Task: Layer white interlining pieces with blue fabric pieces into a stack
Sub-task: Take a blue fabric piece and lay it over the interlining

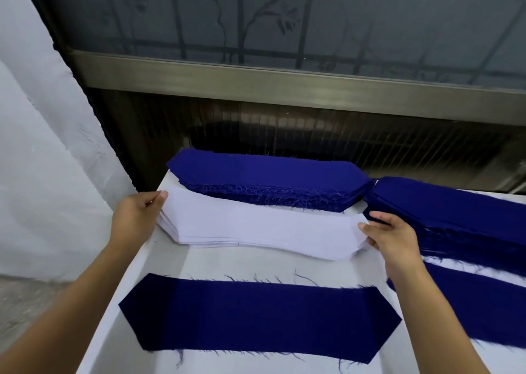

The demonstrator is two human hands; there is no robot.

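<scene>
A pile of white interlining pieces (256, 228) lies across the middle of the white table (284, 268). My left hand (136, 217) pinches the top white piece at its left end, thumb on top. At the right end my right hand (390, 237) pinches the pile's tip the same way. Behind the white pile sits a thick stack of blue fabric pieces (267, 180) with frayed edges. A single blue piece (256, 316) with pointed ends lies flat near the front of the table.
More blue pieces (455, 217) are piled at the right, with another blue piece (484, 311) below them. A dark metal grille and window frame (284, 89) rise just behind the table. White cloth (42, 160) hangs at the left.
</scene>
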